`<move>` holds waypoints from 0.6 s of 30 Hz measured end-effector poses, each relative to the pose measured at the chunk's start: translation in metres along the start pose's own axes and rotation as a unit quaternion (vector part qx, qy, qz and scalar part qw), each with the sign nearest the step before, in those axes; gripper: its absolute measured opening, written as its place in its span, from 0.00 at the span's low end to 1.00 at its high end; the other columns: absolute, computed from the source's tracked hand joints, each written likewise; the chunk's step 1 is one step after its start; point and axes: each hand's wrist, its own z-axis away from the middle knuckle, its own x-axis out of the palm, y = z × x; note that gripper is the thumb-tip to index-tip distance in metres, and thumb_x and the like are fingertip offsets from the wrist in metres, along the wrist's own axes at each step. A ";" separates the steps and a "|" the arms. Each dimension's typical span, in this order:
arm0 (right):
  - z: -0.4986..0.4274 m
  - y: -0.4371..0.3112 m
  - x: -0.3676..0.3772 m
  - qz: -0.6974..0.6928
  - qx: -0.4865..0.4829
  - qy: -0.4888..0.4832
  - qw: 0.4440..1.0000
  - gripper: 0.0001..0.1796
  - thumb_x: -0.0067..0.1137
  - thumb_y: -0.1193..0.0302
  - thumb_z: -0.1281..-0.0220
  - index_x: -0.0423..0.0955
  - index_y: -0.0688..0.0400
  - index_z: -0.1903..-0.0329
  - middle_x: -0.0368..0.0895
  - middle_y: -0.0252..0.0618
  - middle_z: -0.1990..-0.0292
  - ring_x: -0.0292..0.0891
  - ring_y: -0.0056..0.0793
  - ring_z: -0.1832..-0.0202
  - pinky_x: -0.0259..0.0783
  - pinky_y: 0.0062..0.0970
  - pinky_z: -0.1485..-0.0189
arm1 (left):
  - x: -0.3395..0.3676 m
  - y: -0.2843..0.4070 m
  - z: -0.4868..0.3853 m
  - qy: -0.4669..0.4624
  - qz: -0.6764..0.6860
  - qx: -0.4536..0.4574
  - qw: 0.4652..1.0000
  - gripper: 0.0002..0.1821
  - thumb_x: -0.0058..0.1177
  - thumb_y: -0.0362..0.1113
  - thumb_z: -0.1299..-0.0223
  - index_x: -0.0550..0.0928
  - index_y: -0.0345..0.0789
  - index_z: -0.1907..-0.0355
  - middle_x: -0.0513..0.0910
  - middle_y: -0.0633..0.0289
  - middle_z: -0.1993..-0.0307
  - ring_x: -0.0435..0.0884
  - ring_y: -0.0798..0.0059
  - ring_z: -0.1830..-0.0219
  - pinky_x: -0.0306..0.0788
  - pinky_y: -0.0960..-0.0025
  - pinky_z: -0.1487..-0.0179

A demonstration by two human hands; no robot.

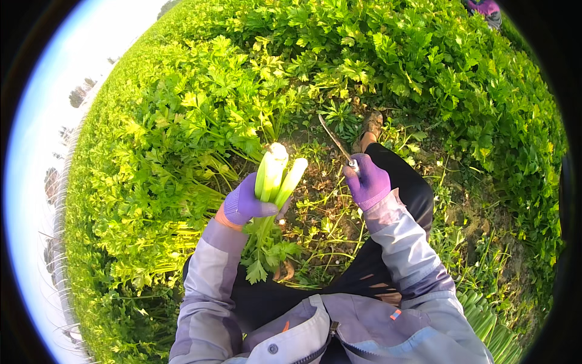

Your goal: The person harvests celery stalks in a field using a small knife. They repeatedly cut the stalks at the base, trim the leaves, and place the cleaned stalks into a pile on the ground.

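Observation:
My left hand (250, 202), in a purple knit glove, is closed around a celery head (273, 175). The pale cut base of the celery points away from me, one thick stalk splays to the right, and its leaves hang down towards my lap. My right hand (367, 182), gloved alike, grips the handle of a knife (335, 141) with a narrow, slightly curved blade. That blade points up and to the left, apart from the celery. Growing celery plants (213, 109) stand beyond my left hand.
Low weeds and soil (323, 200) lie between my legs. My muddy shoe (373, 125) is planted beyond the right hand. Dense celery rows surround me. Several pale green stalks (489, 323) lie at the lower right. Part of another person (489, 11) shows at the top right.

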 end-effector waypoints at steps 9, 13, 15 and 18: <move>-0.033 -0.097 -0.042 0.032 -0.299 -0.032 0.953 0.13 0.67 0.62 0.42 0.78 0.52 0.57 0.81 0.38 0.71 0.80 0.41 0.74 0.73 0.37 0.74 | 0.014 -0.001 0.007 -0.003 0.015 -0.011 1.000 0.34 0.72 0.37 0.59 0.77 0.30 0.45 0.84 0.59 0.63 0.84 0.72 0.65 0.78 0.68 0.59; -0.010 -0.110 -0.034 0.033 -0.240 -0.064 0.968 0.15 0.67 0.63 0.41 0.77 0.54 0.54 0.80 0.39 0.71 0.80 0.42 0.74 0.73 0.38 0.74 | 0.020 -0.003 0.010 0.039 -0.032 0.005 0.999 0.28 0.69 0.32 0.54 0.79 0.30 0.47 0.84 0.62 0.60 0.83 0.75 0.61 0.78 0.68 0.55; -0.002 -0.110 -0.029 0.038 -0.207 -0.058 0.976 0.15 0.67 0.62 0.41 0.77 0.54 0.54 0.79 0.39 0.71 0.80 0.42 0.74 0.73 0.38 0.74 | 0.021 -0.004 0.011 0.040 -0.047 0.001 0.998 0.27 0.69 0.33 0.54 0.80 0.30 0.48 0.84 0.62 0.60 0.83 0.75 0.60 0.77 0.69 0.54; 0.003 -0.107 -0.025 0.052 -0.199 -0.054 0.977 0.17 0.67 0.62 0.41 0.77 0.55 0.53 0.78 0.40 0.72 0.79 0.43 0.74 0.73 0.38 0.74 | 0.024 -0.005 0.012 0.070 -0.074 0.008 0.995 0.26 0.69 0.35 0.54 0.81 0.30 0.49 0.85 0.63 0.59 0.83 0.76 0.59 0.77 0.70 0.52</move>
